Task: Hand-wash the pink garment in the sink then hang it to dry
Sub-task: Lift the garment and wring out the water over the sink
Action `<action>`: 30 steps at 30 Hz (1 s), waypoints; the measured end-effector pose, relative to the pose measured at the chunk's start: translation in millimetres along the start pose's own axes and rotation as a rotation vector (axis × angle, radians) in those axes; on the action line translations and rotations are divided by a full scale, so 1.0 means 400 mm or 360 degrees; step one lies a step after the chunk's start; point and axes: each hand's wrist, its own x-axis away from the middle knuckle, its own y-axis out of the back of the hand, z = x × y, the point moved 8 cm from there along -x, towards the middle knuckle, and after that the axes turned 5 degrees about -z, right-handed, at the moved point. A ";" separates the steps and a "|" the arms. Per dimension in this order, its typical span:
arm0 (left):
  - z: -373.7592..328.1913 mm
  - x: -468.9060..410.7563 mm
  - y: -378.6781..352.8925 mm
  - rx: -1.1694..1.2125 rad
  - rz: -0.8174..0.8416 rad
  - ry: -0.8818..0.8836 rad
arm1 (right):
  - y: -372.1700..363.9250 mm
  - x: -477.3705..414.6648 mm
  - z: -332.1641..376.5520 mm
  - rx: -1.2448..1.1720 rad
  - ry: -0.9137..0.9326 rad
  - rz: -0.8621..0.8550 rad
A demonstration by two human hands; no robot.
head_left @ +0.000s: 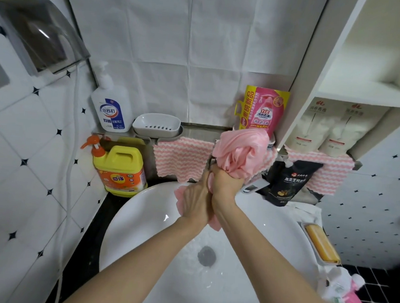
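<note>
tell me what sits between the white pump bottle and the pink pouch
A white soap dish, right beside the bottle, seen in the head view.

You are standing in a small home bathroom. In front of you is a white ceramic sink (142, 218) with a round drain (207, 256), set between white wall tiles (27, 163) with black diamond accents. Around it stand a pump bottle of hand wash (110, 112), a soap dish (157, 124), a yellow detergent jug (119, 169) and a pink refill pouch (264, 111). A bar of soap (321, 244) lies nearby, and striped cloths (182, 159) hang behind the basin.
</note>
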 end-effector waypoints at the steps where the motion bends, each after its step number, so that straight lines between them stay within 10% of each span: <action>1: -0.003 -0.002 0.008 -0.0018 -0.0036 -0.0018 | 0.003 -0.001 -0.001 -0.0012 -0.0010 -0.0037; 22: 0.029 0.028 -0.074 -0.0303 0.0394 -0.0079 | 0.018 -0.025 -0.129 0.0588 -0.0150 0.0032; 30: 0.088 -0.001 -0.062 0.0510 0.0381 0.0482 | -0.044 0.007 -0.067 0.0322 -0.0115 0.0616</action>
